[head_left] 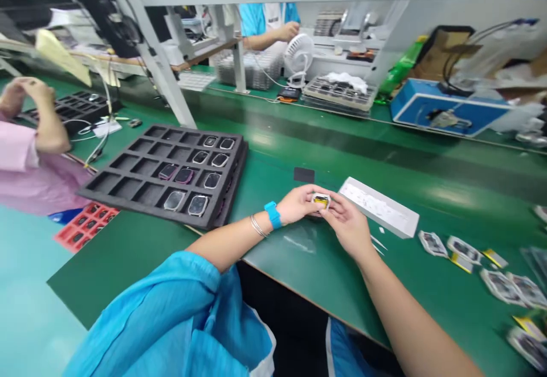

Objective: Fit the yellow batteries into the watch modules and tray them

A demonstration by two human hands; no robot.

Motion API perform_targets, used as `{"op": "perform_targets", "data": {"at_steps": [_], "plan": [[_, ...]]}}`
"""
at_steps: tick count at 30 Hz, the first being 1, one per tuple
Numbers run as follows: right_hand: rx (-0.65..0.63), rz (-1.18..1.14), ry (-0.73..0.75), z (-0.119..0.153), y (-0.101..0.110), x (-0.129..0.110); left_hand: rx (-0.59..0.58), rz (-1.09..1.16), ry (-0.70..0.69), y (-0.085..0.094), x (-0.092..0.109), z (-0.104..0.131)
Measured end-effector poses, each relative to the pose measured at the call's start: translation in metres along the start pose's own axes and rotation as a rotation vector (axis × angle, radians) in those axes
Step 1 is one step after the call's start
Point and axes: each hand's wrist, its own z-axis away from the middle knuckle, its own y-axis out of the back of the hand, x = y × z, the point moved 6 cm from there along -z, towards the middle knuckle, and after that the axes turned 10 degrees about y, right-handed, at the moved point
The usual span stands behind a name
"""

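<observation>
Both my hands meet over the green bench around a small watch case (321, 199), its pale rim and a yellow-and-black part inside facing up. My left hand (298, 203), with a blue band at the wrist, grips the case from the left. On the other side my right hand (348, 223) is closed on it too, thumb at the lower edge. Just right of the hands lies a white box (380, 206) with small white pieces in it. Tweezers (378, 244) rest beside my right wrist. Behind the hands is a flat black rectangle (303, 175).
A black foam tray (141, 192) holding several watches stands left. Open watch cases (432, 244) and yellow-ended batteries (461, 262) lie right. A blue case (448, 106) and white fan (298, 55) stand behind. A person in pink (34, 160) sits left; another in blue (273, 18) works opposite.
</observation>
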Motion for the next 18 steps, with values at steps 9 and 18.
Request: {"op": "perform_targets", "data": {"at_steps": [9,18], "plan": [[0.014,0.007,-0.001,0.001,0.003,-0.004,0.249,-0.175,-0.368,0.004,0.093,0.105],[0.006,0.068,-0.021,0.002,0.001,0.001,0.952,-0.101,-0.407,0.165,0.172,0.203]]}}
